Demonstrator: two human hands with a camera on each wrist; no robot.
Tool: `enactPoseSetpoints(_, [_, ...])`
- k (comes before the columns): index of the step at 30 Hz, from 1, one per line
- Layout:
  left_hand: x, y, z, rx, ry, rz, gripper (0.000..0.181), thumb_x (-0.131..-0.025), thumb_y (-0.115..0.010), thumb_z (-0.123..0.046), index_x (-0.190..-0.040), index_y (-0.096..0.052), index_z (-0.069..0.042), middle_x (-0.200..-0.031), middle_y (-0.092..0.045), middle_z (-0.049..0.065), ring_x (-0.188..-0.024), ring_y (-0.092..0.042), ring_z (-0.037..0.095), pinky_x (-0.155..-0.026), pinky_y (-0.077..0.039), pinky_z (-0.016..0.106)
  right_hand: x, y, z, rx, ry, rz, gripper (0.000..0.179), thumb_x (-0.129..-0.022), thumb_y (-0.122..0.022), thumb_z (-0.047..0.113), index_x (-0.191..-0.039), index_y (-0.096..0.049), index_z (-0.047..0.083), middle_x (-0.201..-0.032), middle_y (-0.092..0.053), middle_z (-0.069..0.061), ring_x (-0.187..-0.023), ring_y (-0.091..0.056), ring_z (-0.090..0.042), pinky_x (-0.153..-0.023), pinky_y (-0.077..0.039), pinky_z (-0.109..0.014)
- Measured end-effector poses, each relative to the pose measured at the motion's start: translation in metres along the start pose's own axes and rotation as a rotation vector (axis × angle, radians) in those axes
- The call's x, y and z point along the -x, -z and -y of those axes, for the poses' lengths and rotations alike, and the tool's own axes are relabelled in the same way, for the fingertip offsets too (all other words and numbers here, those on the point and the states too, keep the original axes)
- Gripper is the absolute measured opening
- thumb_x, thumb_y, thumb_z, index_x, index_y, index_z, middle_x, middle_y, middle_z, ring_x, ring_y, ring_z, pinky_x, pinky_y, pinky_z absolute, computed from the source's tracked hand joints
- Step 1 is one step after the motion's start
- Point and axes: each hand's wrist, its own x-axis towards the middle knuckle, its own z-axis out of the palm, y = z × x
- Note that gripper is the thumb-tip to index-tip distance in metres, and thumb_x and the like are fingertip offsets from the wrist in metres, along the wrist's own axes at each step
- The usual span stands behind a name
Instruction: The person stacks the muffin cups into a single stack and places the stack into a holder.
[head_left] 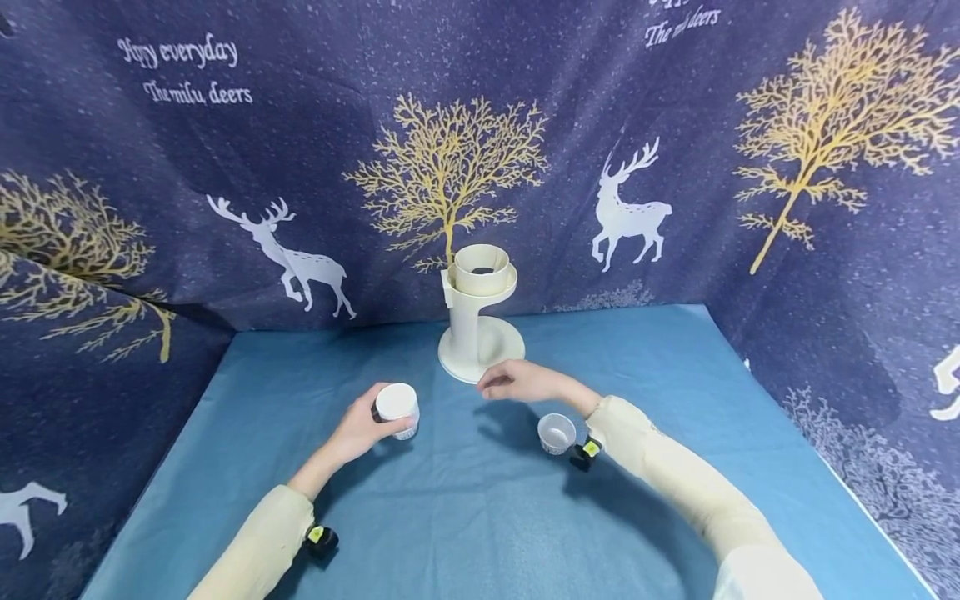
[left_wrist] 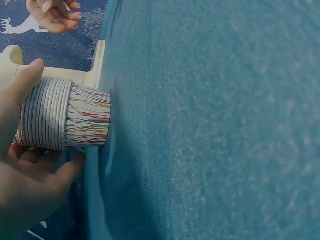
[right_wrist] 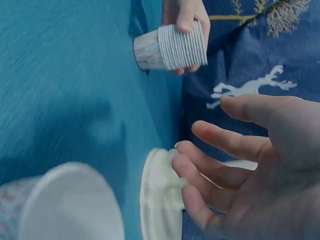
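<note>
A stack of nested paper baking cups [head_left: 397, 404] is gripped by my left hand [head_left: 358, 429], over the left-middle of the table. In the left wrist view, the stack [left_wrist: 65, 114] shows ribbed white rims and coloured wavy lines on its outermost cup. My right hand [head_left: 525, 382] hovers in front of the cream stand's base, its fingers loosely bent and holding nothing. In the right wrist view, that hand [right_wrist: 285, 165] shows spread fingers with a gap to the thumb. Under my right wrist, a single paper cup [head_left: 557, 433] stands upright, mouth up.
At the table's back stands a cream stand [head_left: 465, 333] with a round base and a ring bearing a wide, open-topped cream piece [head_left: 481, 268]. A blue cloth [head_left: 450, 533] covers the table. Dark blue printed fabric [head_left: 300, 150] hangs behind and at the sides.
</note>
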Motion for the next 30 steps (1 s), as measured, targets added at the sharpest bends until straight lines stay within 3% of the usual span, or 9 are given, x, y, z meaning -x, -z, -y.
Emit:
enactPoseSetpoints(10, [0.001, 0.001, -0.004, -0.013, -0.004, -0.008, 0.065, -0.07, -0.078, -0.037, -0.123, -0.05, -0.011, -0.113, -0.059, 0.011, -0.101, -0.055, 0.023, -0.085, -0.043, 0.038, 0.026, 0.01, -0.028, -0.004, -0.01, 0.02, 0.036, -0.094, -0.049, 0.023, -0.122, -0.055, 0.001, -0.121, -0.059, -0.016, -0.107, -0.059, -0.021, -0.091, -0.047, -0.033])
enactPoseSetpoints(18, [0.0, 0.0, -0.003, -0.007, -0.002, -0.005, 0.065, -0.07, -0.078, -0.036, -0.123, -0.049, -0.011, -0.115, -0.059, 0.011, -0.103, -0.054, 0.025, -0.087, -0.042, 0.04, 0.04, 0.011, -0.042, -0.047, -0.052, 0.028, 0.038, -0.093, -0.052, 0.025, -0.123, -0.054, 0.001, -0.118, -0.061, -0.015, -0.107, -0.059, -0.023, -0.092, -0.045, -0.035])
enactPoseSetpoints(30, [0.0, -0.002, -0.001, 0.006, 0.008, 0.003, 0.065, -0.071, -0.077, -0.037, -0.124, -0.048, -0.012, -0.115, -0.059, 0.01, -0.103, -0.054, 0.024, -0.086, -0.043, 0.039, 0.062, 0.009, -0.053, -0.089, -0.035, 0.181, 0.047, -0.091, -0.056, 0.027, -0.129, -0.048, 0.001, -0.129, -0.053, -0.015, -0.121, -0.048, -0.029, -0.102, -0.037, -0.042])
